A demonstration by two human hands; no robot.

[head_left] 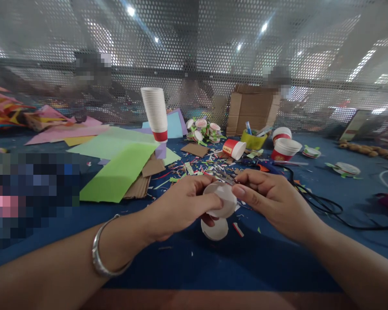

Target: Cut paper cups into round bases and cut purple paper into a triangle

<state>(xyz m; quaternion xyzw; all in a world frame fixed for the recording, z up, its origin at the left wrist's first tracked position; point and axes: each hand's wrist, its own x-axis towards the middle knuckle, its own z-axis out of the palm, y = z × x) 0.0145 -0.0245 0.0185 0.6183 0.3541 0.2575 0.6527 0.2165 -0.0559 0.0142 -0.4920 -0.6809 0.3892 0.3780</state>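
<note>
In my left hand (194,200) is a round white paper-cup bottom (224,200), pinched with the thumb lying across its face. My right hand (265,196) is closed at the disc's right edge, its thumb tip on the rim and its other fingers curled behind. Just under the held piece, a second white disc (215,229) rests on the blue table. Beyond my fingers a dark metal tool, perhaps scissors (225,176), is partly hidden. Paper scraps (194,165) are scattered behind both hands.
A tall stack of paper cups (155,112) stands behind green paper sheets (119,168). One cut red cup (234,149) lies sideways near a yellow holder (254,140). Small disc crafts (203,129) are piled at the back. A black cable (323,204) runs along the right.
</note>
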